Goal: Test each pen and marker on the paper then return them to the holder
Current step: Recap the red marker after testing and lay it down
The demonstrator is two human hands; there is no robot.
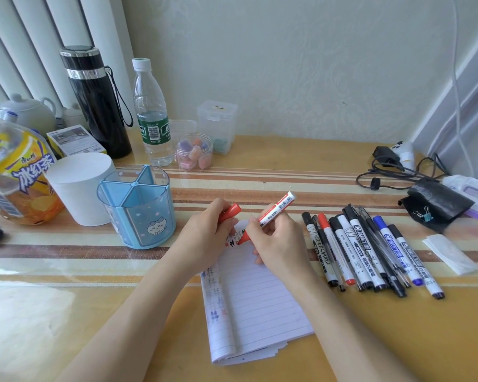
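Red ink needs a bare nib, so our left hand (207, 235) curls its fingers round the red cap (230, 212) and seemingly steadies the lined paper (260, 299). The fingers of our right hand (276, 244) clamp the red-and-white marker (276, 209), nib touching the sheet just below them. Other pens (370, 249) lie right of those fingers, the blue holder (137, 208) left.

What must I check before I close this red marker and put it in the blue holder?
1. Grip on red marker by right hand: ok.
2. Visible red marks on paper: ok.
3. Closing piece ready, left hand holds red cap: ok.
4. Upright blue holder, open on top: ok.
5. Ink quality: cannot tell.
6. Whether the pens on the right are tested: cannot tell.
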